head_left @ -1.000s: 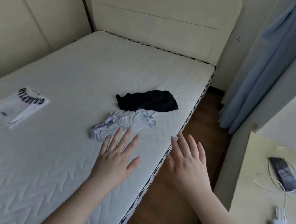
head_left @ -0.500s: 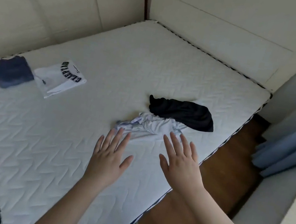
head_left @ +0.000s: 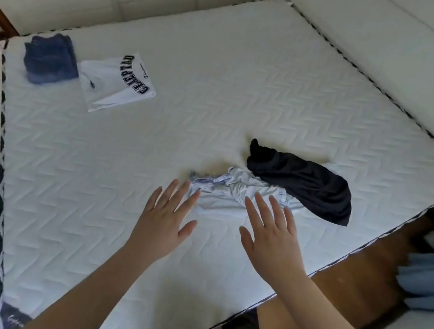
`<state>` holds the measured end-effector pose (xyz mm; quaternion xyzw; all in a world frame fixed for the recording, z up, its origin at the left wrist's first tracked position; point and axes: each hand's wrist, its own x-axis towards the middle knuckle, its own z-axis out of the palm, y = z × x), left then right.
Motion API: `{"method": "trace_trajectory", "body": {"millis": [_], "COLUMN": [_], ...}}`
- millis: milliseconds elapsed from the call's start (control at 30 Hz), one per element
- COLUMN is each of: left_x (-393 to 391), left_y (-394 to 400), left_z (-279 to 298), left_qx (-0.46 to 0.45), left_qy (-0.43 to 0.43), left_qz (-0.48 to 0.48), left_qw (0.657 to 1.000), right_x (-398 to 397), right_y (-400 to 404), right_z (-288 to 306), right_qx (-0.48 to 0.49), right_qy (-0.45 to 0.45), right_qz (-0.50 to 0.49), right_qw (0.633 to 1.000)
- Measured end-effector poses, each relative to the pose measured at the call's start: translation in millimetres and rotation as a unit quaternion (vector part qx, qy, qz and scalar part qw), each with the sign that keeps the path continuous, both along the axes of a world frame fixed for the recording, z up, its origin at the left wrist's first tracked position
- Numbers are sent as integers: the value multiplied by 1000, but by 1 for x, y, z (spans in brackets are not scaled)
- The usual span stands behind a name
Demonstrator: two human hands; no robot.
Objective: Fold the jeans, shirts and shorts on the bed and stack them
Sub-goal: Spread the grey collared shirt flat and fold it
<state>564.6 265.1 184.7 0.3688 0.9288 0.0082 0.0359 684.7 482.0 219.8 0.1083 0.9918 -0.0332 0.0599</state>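
A person leans over a white quilted bed (head_left: 222,80), both hands stretched forward, palms down. The left hand (head_left: 165,218) and right hand (head_left: 270,234) have their fingers straight and spread apart, holding nothing, the tips reaching the near edge of a crumpled pale blue garment (head_left: 237,192) in the middle of the bed. Whether the tips touch the cloth is hard to tell. A rumpled black garment (head_left: 303,183) lies just behind it, overlapping one end. In the far left corner sit folded jeans (head_left: 49,60) beside a folded white shirt with dark lettering (head_left: 118,82). The pale piece looks thin, light and limp, likely to sag and bunch when lifted, so taking it at two edge points, such as a hem or waistband, and shaking it flat would probably work best.
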Motion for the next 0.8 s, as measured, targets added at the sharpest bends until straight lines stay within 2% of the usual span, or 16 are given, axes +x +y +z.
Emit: {"method": "trace_trajectory", "body": {"millis": [333,500,800], "left_x": [-76,-115,-168], "left_y": [56,73,85], "left_z": [-63,-132,-272], "left_qx": [2,22,-6], "left_qy": [-26,-53,-109], "left_qz": [69,81,124], "left_qw": [997,995,986], "right_x": [-126,-189,-258], "right_y": [55,68,65], "right_z": [-85,-145,-284], "right_qx": [-62,-56,-32], "right_qy": [-27,-35,-96], "right_qz": [103,135,154], "right_qw": [992,989,983]}}
